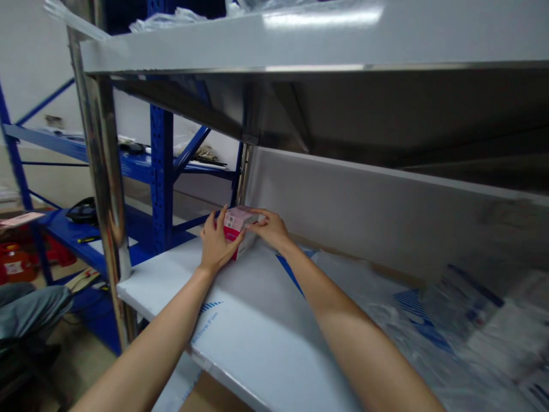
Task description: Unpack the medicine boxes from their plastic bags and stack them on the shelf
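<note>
A small pink and white box [237, 220] stands at the far left corner of the white shelf board [249, 320], close to the steel back panel. My left hand [215, 243] is wrapped round its left and front side. My right hand [269, 228] rests its fingers on the box's top right edge. Both arms reach in under the upper steel shelf [309, 40].
A steel upright [105, 189] stands at the shelf's left front corner. Behind it is a blue rack [160, 171] with small items on its shelves. Packets in clear wrap [480, 326] lie on the shelf at the right. A person's knee [30, 309] shows at the lower left.
</note>
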{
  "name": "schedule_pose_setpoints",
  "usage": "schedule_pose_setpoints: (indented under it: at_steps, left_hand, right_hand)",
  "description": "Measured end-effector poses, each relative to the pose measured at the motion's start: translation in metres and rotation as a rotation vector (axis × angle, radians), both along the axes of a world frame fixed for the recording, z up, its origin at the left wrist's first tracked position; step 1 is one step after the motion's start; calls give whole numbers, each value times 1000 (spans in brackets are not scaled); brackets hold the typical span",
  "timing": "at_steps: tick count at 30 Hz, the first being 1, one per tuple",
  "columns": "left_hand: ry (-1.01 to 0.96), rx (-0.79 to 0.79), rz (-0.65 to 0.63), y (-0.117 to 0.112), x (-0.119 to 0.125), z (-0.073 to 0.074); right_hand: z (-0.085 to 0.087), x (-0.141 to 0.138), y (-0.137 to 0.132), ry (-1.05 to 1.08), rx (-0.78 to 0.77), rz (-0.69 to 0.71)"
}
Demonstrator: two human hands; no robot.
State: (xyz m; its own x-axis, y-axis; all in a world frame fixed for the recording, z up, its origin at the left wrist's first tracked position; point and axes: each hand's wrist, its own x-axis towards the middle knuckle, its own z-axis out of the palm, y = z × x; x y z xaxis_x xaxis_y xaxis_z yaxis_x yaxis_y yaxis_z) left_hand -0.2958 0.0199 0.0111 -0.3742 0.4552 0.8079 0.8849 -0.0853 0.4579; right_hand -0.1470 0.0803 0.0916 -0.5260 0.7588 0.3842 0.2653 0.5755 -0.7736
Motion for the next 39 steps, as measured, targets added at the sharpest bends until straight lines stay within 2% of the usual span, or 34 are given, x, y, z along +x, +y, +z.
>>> schedule_pose_setpoints:
  at_steps: [3, 6, 10, 13, 15, 17, 19, 21, 23, 27, 31, 35, 39]
  left_hand:
    - [180, 67, 7, -4, 8, 5]
    - [413, 90, -145, -10, 28, 13]
    - [655, -26, -553, -23, 81, 21]
    - [635, -252, -853, -33, 139, 23]
    - [547, -397, -1053, -37, 177, 26]
    - [450, -478, -1191, -37, 210, 29]
    - [348, -498, -1256, -33, 233, 34]
    - [264, -473, -1294, -28, 248, 37]
    - [215, -427, -1329, -27, 257, 37]
    - [157, -365, -1354, -36, 269, 27]
    - [85, -397, -1390, -44, 278, 14]
    - [-179, -504, -1555, -40, 277, 13]
    - [-466, -653, -1591, -30, 263, 20]
  right_hand:
    - [20, 55, -20, -76, 35, 35]
    - [39, 126, -49, -224, 135, 36]
    - [49, 224, -89, -416, 302, -98]
    - [38, 278, -106, -549, 391, -67]
    - [23, 302, -106, -582, 367, -39]
    - [7, 318, -99, -494, 257, -55]
    - [-6, 330, -88, -280, 77, -76]
    - [-15, 341, -78, -21, -84, -100]
    - [-21, 353, -71, 185, -171, -144]
    - [-27, 374, -66, 419, -263, -245]
    - [-23, 386, -68, 626, -338, -271]
    - [-13, 396, -71, 860, -338, -337]
    - [-9, 406, -72, 1008, -310, -353]
